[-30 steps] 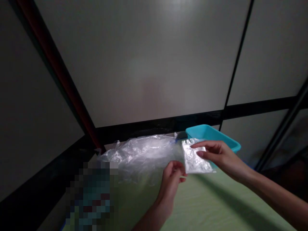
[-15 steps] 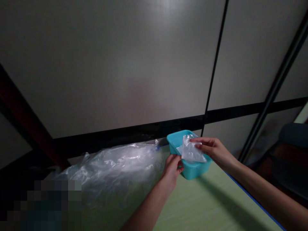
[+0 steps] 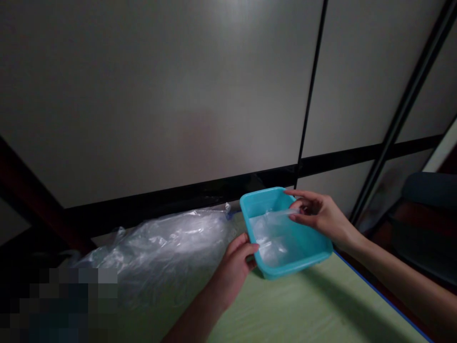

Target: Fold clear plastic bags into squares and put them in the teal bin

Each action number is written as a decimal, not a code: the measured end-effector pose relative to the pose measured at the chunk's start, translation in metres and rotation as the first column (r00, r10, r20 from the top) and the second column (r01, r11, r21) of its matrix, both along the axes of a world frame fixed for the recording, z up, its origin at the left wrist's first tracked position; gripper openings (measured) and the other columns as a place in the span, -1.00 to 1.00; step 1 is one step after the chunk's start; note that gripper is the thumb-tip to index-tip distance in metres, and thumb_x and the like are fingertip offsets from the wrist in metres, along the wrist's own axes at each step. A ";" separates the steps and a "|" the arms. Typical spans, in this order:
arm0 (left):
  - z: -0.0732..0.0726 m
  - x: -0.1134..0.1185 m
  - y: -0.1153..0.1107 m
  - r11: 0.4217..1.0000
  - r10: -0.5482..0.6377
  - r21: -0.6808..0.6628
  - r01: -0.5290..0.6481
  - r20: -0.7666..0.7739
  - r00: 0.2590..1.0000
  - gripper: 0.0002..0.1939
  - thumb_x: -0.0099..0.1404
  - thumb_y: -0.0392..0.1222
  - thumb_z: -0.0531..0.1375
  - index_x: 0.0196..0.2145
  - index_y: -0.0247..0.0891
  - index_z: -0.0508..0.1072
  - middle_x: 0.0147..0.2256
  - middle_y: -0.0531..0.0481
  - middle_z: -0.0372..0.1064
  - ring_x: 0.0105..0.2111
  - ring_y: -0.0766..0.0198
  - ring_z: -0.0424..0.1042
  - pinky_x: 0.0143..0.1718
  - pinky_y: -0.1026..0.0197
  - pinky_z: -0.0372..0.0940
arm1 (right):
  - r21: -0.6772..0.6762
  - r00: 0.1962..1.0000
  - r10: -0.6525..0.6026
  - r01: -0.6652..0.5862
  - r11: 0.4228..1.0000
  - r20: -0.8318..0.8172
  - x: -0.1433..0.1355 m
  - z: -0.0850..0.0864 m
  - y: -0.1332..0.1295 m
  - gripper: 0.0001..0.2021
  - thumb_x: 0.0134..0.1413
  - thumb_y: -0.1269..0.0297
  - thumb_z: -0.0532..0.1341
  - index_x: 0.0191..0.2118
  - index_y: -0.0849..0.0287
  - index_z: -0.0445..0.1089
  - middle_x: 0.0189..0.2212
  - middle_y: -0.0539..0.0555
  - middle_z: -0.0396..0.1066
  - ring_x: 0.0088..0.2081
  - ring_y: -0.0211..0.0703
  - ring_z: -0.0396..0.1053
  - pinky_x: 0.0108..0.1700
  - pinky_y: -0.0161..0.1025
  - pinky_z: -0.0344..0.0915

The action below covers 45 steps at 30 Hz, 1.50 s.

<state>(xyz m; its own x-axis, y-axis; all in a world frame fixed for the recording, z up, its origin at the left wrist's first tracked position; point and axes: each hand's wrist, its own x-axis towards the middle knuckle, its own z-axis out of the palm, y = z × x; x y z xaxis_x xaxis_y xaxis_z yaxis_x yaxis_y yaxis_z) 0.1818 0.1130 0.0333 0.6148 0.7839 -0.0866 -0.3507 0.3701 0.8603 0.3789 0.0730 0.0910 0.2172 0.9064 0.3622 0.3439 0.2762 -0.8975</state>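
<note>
A turquoise plastic basket (image 3: pixel 298 267) is tilted toward me above the green surface, its inside showing. My left hand (image 3: pixel 236 259) grips its left rim, thumb over the edge and fingers underneath. Inside the basket lies a clear plastic bag (image 3: pixel 273 238). My right hand (image 3: pixel 319 214) reaches over the right rim and pinches the upper edge of this bag between thumb and fingers. Its index finger extends to the back rim. Part of the right rim is hidden behind that hand.
A large crumpled sheet of clear plastic (image 3: pixel 178 243) lies left of the basket on the green tabletop (image 3: pixel 271 309). Behind stand pale cabinet panels (image 3: pixel 178 95) with black strips. A dark chair (image 3: pixel 424 209) is at the right.
The basket has tilted toward me and lifted, with my left hand on its rim. The bag has gone from above the rim down into the basket, still in my right hand.
</note>
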 end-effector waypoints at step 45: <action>-0.007 -0.076 -0.075 0.999 -0.036 -0.009 0.035 -0.111 0.993 -0.77 -0.07 -0.17 0.26 -0.39 -0.27 0.42 -0.43 -0.02 0.36 -0.36 0.16 0.33 -0.27 0.19 0.16 | -0.403 0.792 0.494 -0.346 0.847 0.359 -0.074 0.016 -0.065 -0.76 -0.10 0.59 0.04 -0.37 0.20 0.38 -0.38 0.04 0.43 -0.29 -0.18 0.39 -0.24 -0.26 0.32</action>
<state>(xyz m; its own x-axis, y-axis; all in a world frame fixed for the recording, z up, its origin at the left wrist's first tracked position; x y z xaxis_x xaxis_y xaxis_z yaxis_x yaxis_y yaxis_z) 0.1061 0.0384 0.0258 0.6285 0.7609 -0.1613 -0.2398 0.3868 0.8904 0.3050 0.0079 0.1069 -0.3238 0.9460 0.0180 0.6279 0.2291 -0.7438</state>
